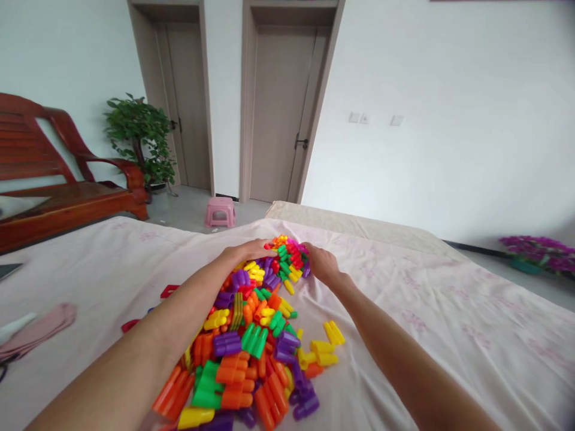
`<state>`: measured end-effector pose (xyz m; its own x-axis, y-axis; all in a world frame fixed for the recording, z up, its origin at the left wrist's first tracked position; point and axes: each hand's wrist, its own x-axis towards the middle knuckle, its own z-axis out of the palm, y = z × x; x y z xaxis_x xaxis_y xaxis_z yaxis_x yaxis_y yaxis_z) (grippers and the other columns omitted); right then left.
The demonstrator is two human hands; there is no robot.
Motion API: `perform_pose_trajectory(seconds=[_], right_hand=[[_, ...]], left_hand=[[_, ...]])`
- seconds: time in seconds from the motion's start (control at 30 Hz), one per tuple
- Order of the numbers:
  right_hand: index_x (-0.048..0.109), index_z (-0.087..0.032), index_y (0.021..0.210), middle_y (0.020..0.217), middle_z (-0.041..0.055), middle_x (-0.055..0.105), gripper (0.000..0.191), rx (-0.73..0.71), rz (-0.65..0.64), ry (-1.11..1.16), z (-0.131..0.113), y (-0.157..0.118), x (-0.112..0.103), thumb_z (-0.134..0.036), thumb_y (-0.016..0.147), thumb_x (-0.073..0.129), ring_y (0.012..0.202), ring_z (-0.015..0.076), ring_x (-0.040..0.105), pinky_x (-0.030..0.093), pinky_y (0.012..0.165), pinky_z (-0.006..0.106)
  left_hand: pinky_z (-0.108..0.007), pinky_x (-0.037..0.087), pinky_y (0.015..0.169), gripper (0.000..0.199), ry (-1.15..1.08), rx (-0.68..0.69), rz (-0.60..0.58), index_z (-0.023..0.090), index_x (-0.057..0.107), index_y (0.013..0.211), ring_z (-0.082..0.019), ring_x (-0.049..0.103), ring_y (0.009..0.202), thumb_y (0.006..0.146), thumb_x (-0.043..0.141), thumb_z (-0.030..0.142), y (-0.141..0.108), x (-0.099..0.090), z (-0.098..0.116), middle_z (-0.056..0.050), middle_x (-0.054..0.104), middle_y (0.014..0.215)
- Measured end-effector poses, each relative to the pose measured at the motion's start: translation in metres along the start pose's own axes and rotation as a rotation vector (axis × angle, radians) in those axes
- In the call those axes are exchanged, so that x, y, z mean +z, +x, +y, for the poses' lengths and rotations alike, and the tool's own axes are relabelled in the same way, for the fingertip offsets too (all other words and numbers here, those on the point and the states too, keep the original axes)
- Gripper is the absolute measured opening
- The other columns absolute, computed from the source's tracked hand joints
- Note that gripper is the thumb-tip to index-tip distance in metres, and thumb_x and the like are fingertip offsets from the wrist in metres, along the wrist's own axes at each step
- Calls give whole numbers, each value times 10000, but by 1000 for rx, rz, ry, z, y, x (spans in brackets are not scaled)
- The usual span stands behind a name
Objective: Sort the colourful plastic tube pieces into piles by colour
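Note:
A long heap of plastic bullet-shaped building blocks (256,338) in orange, green, purple, yellow and red runs across the cloth between my forearms. My left hand (251,250) reaches to the far left side of the heap, its fingers stretched out against the blocks. On the opposite side, my right hand (321,262) curves around the far right edge, touching the blocks there; some of its fingers are hidden. Neither hand shows a block gripped in it. A few yellow blocks (324,348) lie loose to the right of the heap.
Pale floral cloth (404,299) covers the surface. At left lie a folded pink cloth (45,329) and a dark flat item (9,270). Beyond are a pink stool (220,212), a wooden bench (76,197), a potted plant (141,137) and purple flowers (539,250).

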<state>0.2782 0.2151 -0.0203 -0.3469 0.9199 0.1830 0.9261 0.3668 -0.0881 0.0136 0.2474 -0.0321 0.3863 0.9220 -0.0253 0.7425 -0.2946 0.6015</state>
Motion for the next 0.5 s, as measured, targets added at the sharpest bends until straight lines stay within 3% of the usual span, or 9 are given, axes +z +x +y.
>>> perform_pose_trajectory(seconds=[0.17, 0.27, 0.33, 0.43, 0.5], right_hand=[[463, -224, 1407, 1218, 100, 710, 461, -59, -11, 10, -24, -41, -12, -149, 961, 375, 1065, 251, 680, 443, 826, 316], [475, -195, 1388, 1180, 112, 719, 439, -140, -18, 54, -40, -72, -21, -187, 954, 411, 1034, 259, 688, 456, 818, 313], [487, -191, 1377, 1190, 111, 714, 434, -229, -20, 104, -47, -90, -26, -194, 948, 427, 1055, 256, 681, 465, 836, 309], [473, -215, 1412, 1245, 106, 696, 460, -298, 6, 195, -40, -107, -30, -189, 955, 422, 1088, 238, 672, 474, 873, 302], [469, -227, 1422, 1271, 103, 687, 452, -245, 88, 276, -23, -108, -26, -209, 975, 404, 1100, 235, 670, 482, 890, 308]], left_hand=[[-379, 486, 962, 644, 16, 21, -124, 194, 661, 1236, -306, 620, 1112, 719, 644, 577, -31, -5, 24, -99, 685, 1272], [-330, 508, 893, 575, -13, 38, -241, 218, 677, 1200, -264, 642, 1036, 742, 651, 564, -63, -20, 38, -45, 717, 1186], [-306, 508, 874, 558, -68, 7, -391, 240, 679, 1196, -246, 640, 1040, 738, 677, 559, -82, -36, 46, -22, 720, 1170], [-289, 498, 886, 561, -105, -75, -529, 254, 705, 1166, -234, 632, 1067, 695, 738, 557, -98, -62, 49, -14, 726, 1160], [-290, 497, 890, 576, -113, -129, -475, 218, 719, 1140, -232, 632, 1063, 691, 737, 579, -95, -75, 46, -38, 730, 1160]])
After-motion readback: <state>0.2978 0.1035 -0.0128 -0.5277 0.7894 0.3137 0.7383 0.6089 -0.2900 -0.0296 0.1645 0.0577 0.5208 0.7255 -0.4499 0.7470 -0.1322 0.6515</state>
